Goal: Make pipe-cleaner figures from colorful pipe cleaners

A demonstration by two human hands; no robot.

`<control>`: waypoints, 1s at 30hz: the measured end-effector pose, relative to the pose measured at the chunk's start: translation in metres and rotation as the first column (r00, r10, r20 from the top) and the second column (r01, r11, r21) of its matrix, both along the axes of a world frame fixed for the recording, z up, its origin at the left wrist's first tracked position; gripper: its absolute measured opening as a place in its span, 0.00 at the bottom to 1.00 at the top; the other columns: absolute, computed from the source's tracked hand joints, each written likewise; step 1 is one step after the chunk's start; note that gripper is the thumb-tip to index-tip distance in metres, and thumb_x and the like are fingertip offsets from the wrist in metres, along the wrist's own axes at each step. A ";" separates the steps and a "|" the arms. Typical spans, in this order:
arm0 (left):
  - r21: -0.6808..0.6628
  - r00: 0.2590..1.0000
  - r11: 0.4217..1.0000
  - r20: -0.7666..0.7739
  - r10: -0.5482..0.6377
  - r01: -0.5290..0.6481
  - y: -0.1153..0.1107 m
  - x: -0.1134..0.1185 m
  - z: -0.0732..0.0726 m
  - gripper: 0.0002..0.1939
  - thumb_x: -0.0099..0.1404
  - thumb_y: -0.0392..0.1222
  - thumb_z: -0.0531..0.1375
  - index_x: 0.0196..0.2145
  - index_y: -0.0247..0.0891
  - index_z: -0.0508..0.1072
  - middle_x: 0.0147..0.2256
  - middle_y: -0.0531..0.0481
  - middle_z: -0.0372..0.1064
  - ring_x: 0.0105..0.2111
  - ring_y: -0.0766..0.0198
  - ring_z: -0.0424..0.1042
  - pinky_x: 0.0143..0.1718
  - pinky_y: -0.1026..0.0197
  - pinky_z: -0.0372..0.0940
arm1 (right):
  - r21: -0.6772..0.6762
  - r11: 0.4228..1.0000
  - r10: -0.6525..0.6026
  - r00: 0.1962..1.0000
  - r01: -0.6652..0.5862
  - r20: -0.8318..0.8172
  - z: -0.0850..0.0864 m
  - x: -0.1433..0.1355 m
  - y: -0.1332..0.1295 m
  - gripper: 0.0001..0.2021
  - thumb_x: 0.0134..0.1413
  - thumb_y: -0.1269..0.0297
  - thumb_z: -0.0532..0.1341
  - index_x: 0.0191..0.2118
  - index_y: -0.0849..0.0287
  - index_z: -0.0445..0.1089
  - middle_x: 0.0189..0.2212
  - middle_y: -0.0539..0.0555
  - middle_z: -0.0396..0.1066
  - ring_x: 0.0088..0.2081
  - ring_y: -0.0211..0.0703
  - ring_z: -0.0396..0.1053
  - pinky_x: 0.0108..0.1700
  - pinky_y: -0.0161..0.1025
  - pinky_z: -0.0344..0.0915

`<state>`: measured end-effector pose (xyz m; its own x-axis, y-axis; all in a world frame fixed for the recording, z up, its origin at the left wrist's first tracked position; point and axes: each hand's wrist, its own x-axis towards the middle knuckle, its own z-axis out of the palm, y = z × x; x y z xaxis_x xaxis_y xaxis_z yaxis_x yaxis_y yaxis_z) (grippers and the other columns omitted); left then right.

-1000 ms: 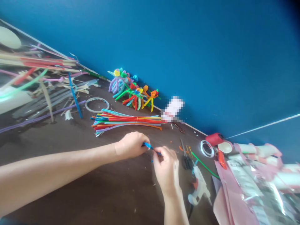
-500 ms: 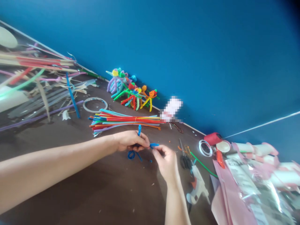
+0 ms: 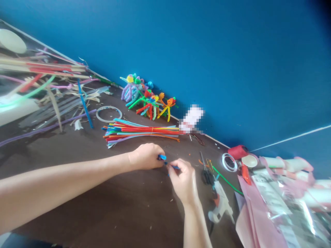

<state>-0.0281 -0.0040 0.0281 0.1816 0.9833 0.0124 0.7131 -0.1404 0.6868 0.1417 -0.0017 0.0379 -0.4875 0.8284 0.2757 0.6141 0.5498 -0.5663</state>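
Observation:
A blue pipe cleaner [image 3: 162, 157] is between my two hands over the dark table [image 3: 129, 210]. My left hand [image 3: 147, 156] is closed round one part of it, and a short bent bit sticks out by the thumb side. My right hand [image 3: 183, 175] pinches another part between thumb and fingertips. Most of the blue piece is hidden inside my fingers. Just beyond my hands lies a tied bundle of coloured pipe cleaners [image 3: 144, 131].
Against the blue wall stand several small pipe-cleaner figures [image 3: 152, 100]. A tape roll [image 3: 109, 114] lies left of them. At right are scissors [image 3: 205, 172], a white glue gun [image 3: 221, 203], a white ring [image 3: 229, 162] and pink sheets [image 3: 256, 213]. Loose strips [image 3: 64, 103] clutter the left.
My left hand has turned over, so the blue loop and tail that hung below it no longer show. The blue upright end now points toward my right hand. The view has shifted slightly.

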 end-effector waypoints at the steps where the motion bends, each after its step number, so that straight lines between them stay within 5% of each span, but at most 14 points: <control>1: -0.004 0.998 0.999 0.054 0.033 -0.033 0.001 0.001 0.000 0.08 0.47 0.42 0.55 0.23 0.41 0.73 0.23 0.53 0.69 0.25 0.65 0.65 0.26 0.67 0.55 | 0.036 0.999 0.006 1.000 -0.006 -0.007 0.000 0.000 -0.001 0.07 0.48 0.67 0.55 0.24 0.59 0.68 0.21 0.51 0.67 0.27 0.39 0.63 0.32 0.35 0.57; 4: -0.092 0.936 0.993 0.335 0.106 -0.079 0.005 0.003 0.000 0.08 0.48 0.40 0.54 0.22 0.38 0.72 0.19 0.54 0.65 0.22 0.68 0.63 0.23 0.68 0.55 | 0.070 0.998 0.013 0.997 -0.008 -0.070 -0.001 0.001 -0.002 0.07 0.49 0.67 0.55 0.28 0.58 0.70 0.24 0.52 0.69 0.29 0.40 0.65 0.35 0.36 0.59; 8: -0.354 0.692 0.934 0.683 0.231 0.038 0.009 0.003 0.001 0.08 0.48 0.42 0.56 0.22 0.34 0.69 0.14 0.57 0.55 0.14 0.74 0.52 0.14 0.70 0.46 | -0.023 0.999 -0.036 0.981 0.032 -0.189 -0.002 0.004 0.002 0.06 0.48 0.66 0.56 0.30 0.59 0.70 0.26 0.52 0.71 0.31 0.41 0.67 0.35 0.36 0.61; 10: -0.432 0.588 0.888 0.763 0.268 0.156 0.009 0.001 0.003 0.08 0.47 0.42 0.57 0.23 0.34 0.67 0.13 0.58 0.54 0.13 0.75 0.50 0.12 0.71 0.41 | -0.088 0.995 -0.059 0.975 0.041 -0.214 -0.002 0.004 0.004 0.06 0.48 0.66 0.56 0.29 0.59 0.69 0.24 0.51 0.70 0.28 0.40 0.67 0.33 0.35 0.62; 13: -0.463 0.545 0.841 0.798 0.258 0.279 0.008 -0.002 0.004 0.09 0.47 0.44 0.58 0.23 0.34 0.67 0.13 0.58 0.54 0.12 0.75 0.49 0.12 0.70 0.37 | -0.175 0.984 -0.049 0.968 0.005 -0.248 -0.002 0.004 0.007 0.06 0.48 0.66 0.56 0.29 0.60 0.69 0.25 0.51 0.71 0.28 0.39 0.67 0.33 0.34 0.62; 17: -0.410 0.620 0.842 0.775 0.120 0.350 0.007 -0.005 0.005 0.10 0.46 0.44 0.59 0.22 0.33 0.70 0.12 0.57 0.53 0.13 0.74 0.49 0.14 0.69 0.42 | -0.278 0.959 -0.021 0.971 -0.047 -0.236 0.000 0.005 0.011 0.06 0.46 0.66 0.56 0.28 0.60 0.70 0.24 0.50 0.71 0.27 0.38 0.66 0.31 0.33 0.61; 22: -0.302 0.849 0.898 0.512 -0.130 0.320 0.004 -0.005 0.005 0.08 0.45 0.43 0.59 0.21 0.35 0.73 0.13 0.56 0.58 0.15 0.71 0.55 0.17 0.68 0.50 | -0.259 0.966 -0.038 0.988 -0.001 -0.149 0.000 0.008 0.011 0.03 0.43 0.67 0.58 0.24 0.60 0.68 0.20 0.48 0.68 0.24 0.37 0.64 0.28 0.32 0.59; 27: -0.035 0.995 0.999 0.098 0.002 0.002 0.000 -0.001 0.001 0.07 0.47 0.43 0.58 0.24 0.42 0.74 0.23 0.53 0.70 0.25 0.64 0.66 0.25 0.67 0.55 | -0.023 0.999 -0.037 0.995 0.035 -0.094 -0.002 0.005 0.006 0.05 0.46 0.67 0.57 0.25 0.59 0.68 0.21 0.50 0.68 0.26 0.39 0.64 0.33 0.35 0.58; 30: 0.039 0.992 0.997 0.102 0.067 -0.071 0.001 0.001 -0.001 0.08 0.49 0.43 0.56 0.26 0.43 0.74 0.26 0.53 0.71 0.28 0.64 0.67 0.27 0.67 0.55 | 0.096 0.995 0.001 0.996 0.007 -0.092 -0.003 0.002 0.003 0.05 0.48 0.67 0.56 0.28 0.58 0.69 0.22 0.50 0.67 0.26 0.38 0.64 0.35 0.37 0.57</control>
<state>-0.0267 -0.0034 0.0271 0.1087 0.9916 0.0695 0.6495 -0.1238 0.7503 0.1440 0.0015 0.0346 -0.4541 0.7972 0.3977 0.5639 0.6028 -0.5645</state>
